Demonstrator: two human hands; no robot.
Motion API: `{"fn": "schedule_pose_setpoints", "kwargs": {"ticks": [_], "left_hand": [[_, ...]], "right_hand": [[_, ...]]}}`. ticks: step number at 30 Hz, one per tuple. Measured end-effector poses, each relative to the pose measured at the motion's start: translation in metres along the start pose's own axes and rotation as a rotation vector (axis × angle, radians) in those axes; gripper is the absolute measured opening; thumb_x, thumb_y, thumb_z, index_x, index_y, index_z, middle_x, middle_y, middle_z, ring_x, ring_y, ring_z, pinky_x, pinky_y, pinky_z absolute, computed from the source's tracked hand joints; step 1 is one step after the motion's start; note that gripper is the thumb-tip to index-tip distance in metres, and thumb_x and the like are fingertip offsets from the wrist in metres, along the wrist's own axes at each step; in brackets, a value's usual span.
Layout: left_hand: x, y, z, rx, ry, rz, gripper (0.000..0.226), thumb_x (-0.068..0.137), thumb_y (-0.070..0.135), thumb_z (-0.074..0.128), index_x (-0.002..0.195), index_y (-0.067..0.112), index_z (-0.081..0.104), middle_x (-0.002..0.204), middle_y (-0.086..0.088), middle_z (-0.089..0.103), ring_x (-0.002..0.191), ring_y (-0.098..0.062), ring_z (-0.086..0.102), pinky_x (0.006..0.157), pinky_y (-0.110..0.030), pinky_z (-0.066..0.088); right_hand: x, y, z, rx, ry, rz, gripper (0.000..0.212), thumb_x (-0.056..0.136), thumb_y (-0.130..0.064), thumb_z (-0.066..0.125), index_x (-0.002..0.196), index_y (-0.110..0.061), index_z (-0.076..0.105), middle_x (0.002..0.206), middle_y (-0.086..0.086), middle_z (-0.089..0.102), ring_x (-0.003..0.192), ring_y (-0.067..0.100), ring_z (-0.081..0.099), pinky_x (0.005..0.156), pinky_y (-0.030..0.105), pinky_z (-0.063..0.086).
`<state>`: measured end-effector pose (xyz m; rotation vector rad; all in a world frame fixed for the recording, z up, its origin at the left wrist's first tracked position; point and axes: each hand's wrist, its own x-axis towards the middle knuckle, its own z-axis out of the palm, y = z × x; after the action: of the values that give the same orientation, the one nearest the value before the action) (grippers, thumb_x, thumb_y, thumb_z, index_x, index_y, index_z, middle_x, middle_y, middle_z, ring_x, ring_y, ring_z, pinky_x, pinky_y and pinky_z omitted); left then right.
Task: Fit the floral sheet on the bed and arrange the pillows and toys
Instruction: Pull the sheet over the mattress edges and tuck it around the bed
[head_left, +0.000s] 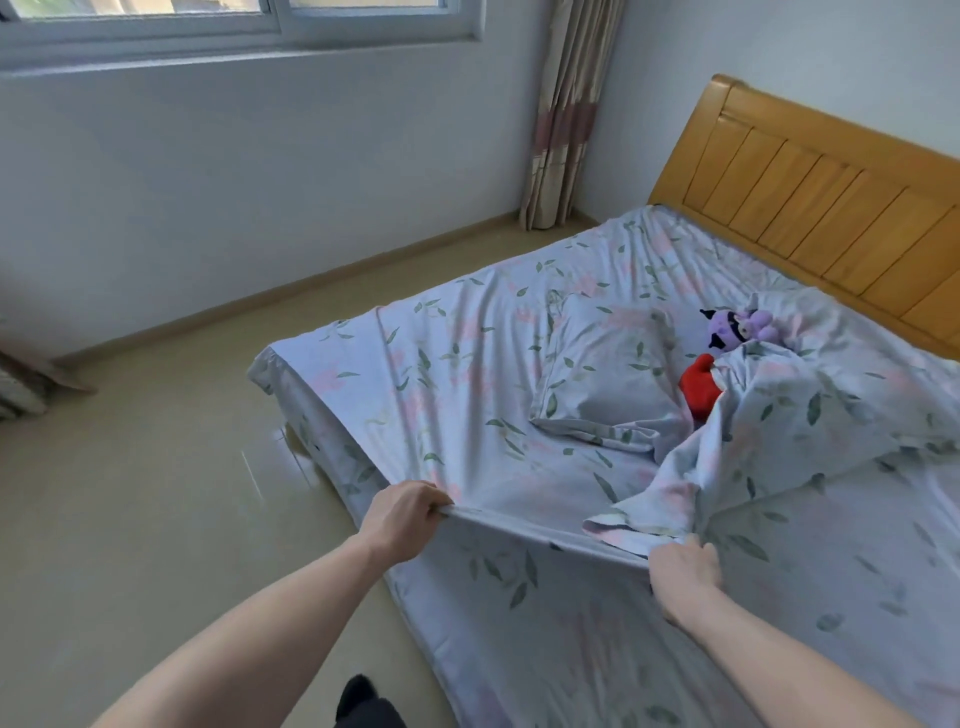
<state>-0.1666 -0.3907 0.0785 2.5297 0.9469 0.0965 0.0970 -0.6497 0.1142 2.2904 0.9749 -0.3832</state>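
Bedroom, pale walls, window above, wooden headboard (810, 208) at far end of bed. Floral sheet (467, 364) spread over mattress, near edge raised in taut ridge between both hands. Left hand (402, 519) fingers curled tight round fold; right hand (683, 574) pinches same fold, loose cloth bunched just beyond its fingertips. Pillow (602, 374), purple toy (737, 327), red toy (698, 387) lie well beyond fingers, mid-bed. Step in hand: fitting sheet. Next likely: draw edge down, tuck under mattress side
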Motion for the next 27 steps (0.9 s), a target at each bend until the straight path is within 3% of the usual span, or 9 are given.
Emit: {"fn": "schedule_pose_setpoints", "kwargs": {"ticks": [4,7,10,12,14,16,20,24,27], "left_hand": [[0.004,0.009,0.008,0.069,-0.032,-0.044,0.018,0.094,0.03,0.056,0.097,0.03,0.074,0.094,0.009,0.07,0.089,-0.02,0.061,0.067,-0.03,0.04],[0.009,0.006,0.01,0.127,-0.111,-0.125,0.019,0.094,0.032,0.057,0.095,0.03,0.075,0.096,0.006,0.071,0.091,-0.024,0.064,0.068,-0.03,0.044],[0.011,0.005,0.008,0.294,-0.267,-0.167,0.018,0.095,0.029,0.055,0.092,0.022,0.072,0.099,-0.001,0.072,0.087,-0.027,0.065,0.071,-0.03,0.049],[0.011,0.014,0.01,0.407,-0.355,-0.157,0.017,0.094,0.024,0.053,0.1,0.018,0.068,0.104,-0.005,0.071,0.094,-0.029,0.067,0.076,-0.032,0.049],[0.012,0.036,0.015,0.488,-0.442,-0.092,0.022,0.091,0.022,0.053,0.11,0.015,0.064,0.113,-0.006,0.068,0.101,-0.029,0.067,0.079,-0.035,0.047],[0.012,0.072,0.026,0.432,-0.488,0.053,0.032,0.085,0.03,0.059,0.115,0.019,0.063,0.119,-0.006,0.066,0.104,-0.028,0.065,0.083,-0.035,0.049],[-0.005,0.153,0.049,0.185,-0.513,0.294,0.073,0.074,0.059,0.072,0.133,0.024,0.046,0.126,-0.001,0.057,0.113,-0.027,0.057,0.096,-0.041,0.046],[-0.009,0.176,0.057,0.041,-0.249,0.326,0.02,0.092,0.039,0.056,0.096,0.02,0.056,0.1,-0.003,0.064,0.094,-0.033,0.064,0.076,-0.042,0.049],[-0.005,0.163,0.045,0.002,-0.173,0.368,0.01,0.087,0.031,0.045,0.082,0.022,0.047,0.088,-0.001,0.062,0.081,-0.033,0.061,0.062,-0.037,0.04]], "right_hand": [[-0.006,0.035,0.012,0.013,-0.016,0.092,0.039,0.091,-0.019,0.053,0.128,-0.03,0.062,0.133,-0.007,0.063,0.133,0.021,0.039,0.1,0.035,0.033],[-0.02,0.038,0.016,0.049,0.062,-0.033,0.04,0.086,-0.019,0.056,0.124,-0.029,0.062,0.122,-0.001,0.067,0.128,0.025,0.042,0.102,0.035,0.033],[-0.037,0.039,0.02,0.164,0.257,-0.165,0.021,0.065,-0.03,0.076,0.087,-0.029,0.075,0.101,0.001,0.069,0.105,0.028,0.058,0.096,0.029,0.043],[-0.041,0.043,0.031,0.301,0.45,-0.285,0.021,0.041,-0.032,0.08,0.055,-0.027,0.066,0.076,-0.002,0.068,0.079,0.026,0.065,0.081,0.024,0.047],[-0.049,0.039,0.032,0.433,0.545,-0.369,0.014,0.045,-0.03,0.069,0.049,-0.023,0.058,0.065,-0.005,0.062,0.068,0.023,0.063,0.067,0.025,0.047],[-0.059,0.034,0.023,0.442,0.629,-0.399,0.014,0.053,-0.03,0.061,0.05,-0.021,0.051,0.056,-0.008,0.054,0.058,0.019,0.057,0.053,0.022,0.036],[-0.066,0.022,0.011,0.494,0.706,-0.41,0.026,0.069,-0.037,0.053,0.056,-0.024,0.035,0.054,-0.007,0.049,0.049,0.015,0.053,0.049,0.024,0.019],[-0.071,0.017,0.006,0.565,0.649,-0.346,0.045,0.086,-0.058,0.061,0.06,-0.027,0.041,0.06,-0.01,0.046,0.056,0.012,0.054,0.051,0.028,0.025],[-0.073,0.029,0.008,0.543,0.393,-0.259,0.034,0.089,-0.053,0.059,0.074,-0.024,0.048,0.08,-0.006,0.057,0.083,0.02,0.062,0.061,0.034,0.038]]}}
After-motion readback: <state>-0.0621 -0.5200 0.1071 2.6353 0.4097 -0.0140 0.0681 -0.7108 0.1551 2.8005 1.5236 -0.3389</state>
